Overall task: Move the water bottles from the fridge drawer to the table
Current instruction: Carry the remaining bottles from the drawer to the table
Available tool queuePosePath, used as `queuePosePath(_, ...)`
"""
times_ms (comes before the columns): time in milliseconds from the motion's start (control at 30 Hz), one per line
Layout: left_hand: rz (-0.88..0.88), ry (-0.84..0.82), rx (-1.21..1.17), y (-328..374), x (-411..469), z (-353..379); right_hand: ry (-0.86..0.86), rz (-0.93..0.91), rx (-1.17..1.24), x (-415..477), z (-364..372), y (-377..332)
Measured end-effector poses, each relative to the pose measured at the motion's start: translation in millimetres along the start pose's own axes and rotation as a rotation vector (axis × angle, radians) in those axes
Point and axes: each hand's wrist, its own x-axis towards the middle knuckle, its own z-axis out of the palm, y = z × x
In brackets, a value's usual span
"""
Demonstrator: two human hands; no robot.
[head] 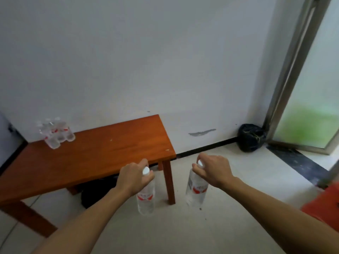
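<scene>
Head view: the left hand (134, 177) curls round the neck of a red-labelled water bottle (145, 198), white cap showing above the fingers. The bottle hangs upright just off the near right corner of the wooden table (91, 153). The right hand (213, 171) grips a second water bottle (196, 187) the same way, further right of that corner, above the floor. A cluster of bottles (55, 132) stands at the table's far left end, too blurred to count. A black bag (251, 137) sits well right of the table, beside a glass door (311, 107).
</scene>
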Motion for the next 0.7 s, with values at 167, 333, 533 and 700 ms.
queuePosePath(167,-0.174,-0.003,0.0,-93.3,3.0,2.1,-0.073,-0.137,0.055,83.2,50.8,-62.8)
queuePosePath(333,-0.311,0.002,0.04,-172.7,34.4,5.8,-0.116,-0.272,0.102,175.8,104.0,-114.0)
queuePosePath(533,-0.503,0.049,0.002,-264.2,67.1,-4.2,-0.164,-0.424,0.147,290.3,155.3,-181.3)
queuePosePath(700,-0.668,0.079,0.001,-337.9,74.8,-15.3,-0.204,-0.509,0.148,358.6,190.7,-251.1)
